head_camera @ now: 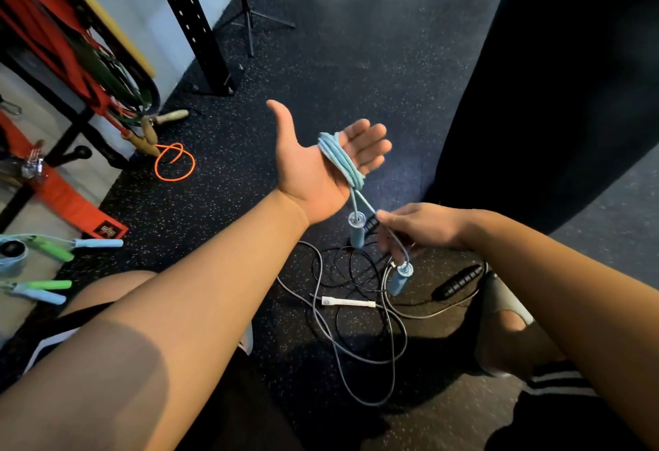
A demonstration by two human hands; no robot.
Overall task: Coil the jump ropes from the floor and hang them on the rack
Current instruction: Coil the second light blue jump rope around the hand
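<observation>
A light blue jump rope (338, 160) is wound in several loops around the palm of my left hand (321, 169), which is raised palm up with thumb out and fingers loosely spread. One blue handle (356, 231) hangs just below that wrist. My right hand (417, 227) pinches the rope's free end, and the second blue handle (399, 279) dangles under its fingers. Below on the floor lies a tangle of grey and black ropes (360, 325) with a white handle (347, 302) and a black handle (458, 281).
The rack (46, 15) at left holds red and green bands. An orange rope (174, 161) with wooden handles (149, 131) lies at its foot. Blue and green handled ropes (53, 247) lie at far left. A black upright post (196, 22), a tripod stand (249, 19) and a dark punching bag (556, 94) surround me.
</observation>
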